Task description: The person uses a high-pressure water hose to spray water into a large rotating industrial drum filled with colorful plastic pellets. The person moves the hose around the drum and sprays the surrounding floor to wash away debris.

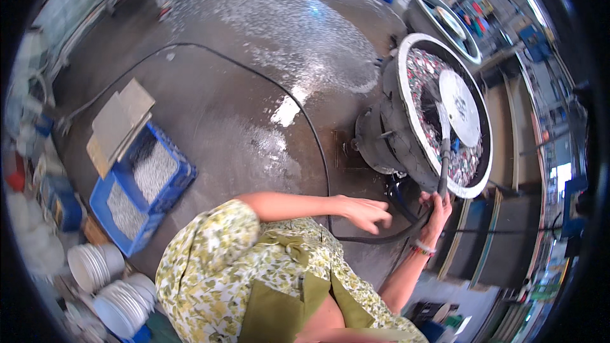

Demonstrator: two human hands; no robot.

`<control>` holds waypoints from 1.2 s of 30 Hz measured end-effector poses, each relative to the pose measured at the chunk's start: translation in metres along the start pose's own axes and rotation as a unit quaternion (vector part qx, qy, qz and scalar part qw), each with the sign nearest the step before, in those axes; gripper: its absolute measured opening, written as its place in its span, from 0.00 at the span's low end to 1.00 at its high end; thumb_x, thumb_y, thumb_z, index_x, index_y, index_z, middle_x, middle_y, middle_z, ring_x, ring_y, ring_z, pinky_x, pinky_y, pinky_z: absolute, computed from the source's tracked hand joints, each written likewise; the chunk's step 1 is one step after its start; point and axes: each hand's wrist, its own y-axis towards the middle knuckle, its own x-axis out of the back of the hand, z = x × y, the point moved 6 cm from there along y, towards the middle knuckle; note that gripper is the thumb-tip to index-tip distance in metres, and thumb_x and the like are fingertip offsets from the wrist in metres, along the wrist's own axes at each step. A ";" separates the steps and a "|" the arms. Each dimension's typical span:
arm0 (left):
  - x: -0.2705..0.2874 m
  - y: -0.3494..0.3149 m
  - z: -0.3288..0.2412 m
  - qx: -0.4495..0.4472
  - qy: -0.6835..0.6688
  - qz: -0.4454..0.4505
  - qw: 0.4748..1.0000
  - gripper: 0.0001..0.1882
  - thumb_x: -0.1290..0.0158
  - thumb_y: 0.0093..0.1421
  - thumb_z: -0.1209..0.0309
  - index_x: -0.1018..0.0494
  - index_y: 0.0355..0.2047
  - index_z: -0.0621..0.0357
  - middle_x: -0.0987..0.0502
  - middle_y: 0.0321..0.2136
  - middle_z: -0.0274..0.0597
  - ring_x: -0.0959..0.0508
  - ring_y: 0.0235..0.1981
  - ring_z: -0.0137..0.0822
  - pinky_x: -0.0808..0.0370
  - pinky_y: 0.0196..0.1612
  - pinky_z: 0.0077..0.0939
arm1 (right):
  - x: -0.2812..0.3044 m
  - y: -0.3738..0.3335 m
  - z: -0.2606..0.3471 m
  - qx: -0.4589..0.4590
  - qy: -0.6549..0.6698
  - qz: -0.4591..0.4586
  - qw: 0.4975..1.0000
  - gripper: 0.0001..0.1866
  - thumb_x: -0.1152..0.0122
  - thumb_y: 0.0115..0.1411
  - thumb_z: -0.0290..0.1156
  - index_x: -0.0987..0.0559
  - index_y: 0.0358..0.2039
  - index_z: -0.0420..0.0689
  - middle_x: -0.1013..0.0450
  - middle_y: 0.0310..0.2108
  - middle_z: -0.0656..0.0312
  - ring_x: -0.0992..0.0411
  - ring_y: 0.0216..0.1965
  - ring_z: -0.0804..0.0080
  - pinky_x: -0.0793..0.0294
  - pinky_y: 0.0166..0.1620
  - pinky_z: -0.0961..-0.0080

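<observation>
A black hose (444, 168) is gripped in my right hand (437, 208), beside the near rim of a large round tub (406, 76). The hose's far end points over the tub, and a whitish streak, seemingly water, extends from it. Many small mixed-coloured pieces (422, 67) fill the tub; their kind is too small to tell. A pale round disc (460, 108) lies on top of them. My left hand (365, 214), slightly blurred, hovers just left of the hose with its fingers apart and nothing in it.
The hose loops across the wet floor (222, 101), where whitish foam spreads at the back. To the left, blue crates (162, 200) hold small silvery pieces, with cardboard sheets (121, 124) leaning over them. Stacked white buckets (95, 267) stand nearby. Another tub (438, 22) sits behind; shelving lines the right.
</observation>
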 end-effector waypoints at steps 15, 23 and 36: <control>-0.130 -0.616 0.219 0.589 -0.319 -0.648 0.362 0.05 0.54 0.54 0.68 0.34 0.24 0.54 0.35 0.15 0.39 0.32 0.13 0.34 0.37 0.11 0.28 | 0.095 0.071 -0.022 -0.077 -0.139 -0.129 0.979 0.26 0.50 0.56 0.28 0.39 0.56 0.37 0.30 0.18 0.61 0.38 0.09 0.81 0.40 0.10 0.84; -0.120 -0.546 0.215 0.612 -0.349 -0.477 0.526 0.13 0.53 0.56 0.75 0.30 0.43 0.59 0.29 0.25 0.40 0.26 0.22 0.36 0.25 0.23 0.33 | 0.128 0.067 -0.014 -0.053 -0.131 -0.173 0.975 0.22 0.49 0.55 0.28 0.33 0.51 0.38 0.32 0.18 0.64 0.39 0.09 0.82 0.41 0.10 0.85; -0.074 -0.485 0.239 0.619 -0.236 -0.409 0.627 0.13 0.51 0.56 0.75 0.30 0.43 0.59 0.27 0.25 0.40 0.24 0.23 0.36 0.25 0.24 0.30 | 0.125 0.050 0.006 -0.051 -0.138 -0.138 0.979 0.31 0.46 0.54 0.29 0.40 0.59 0.38 0.35 0.16 0.67 0.40 0.09 0.83 0.44 0.09 0.85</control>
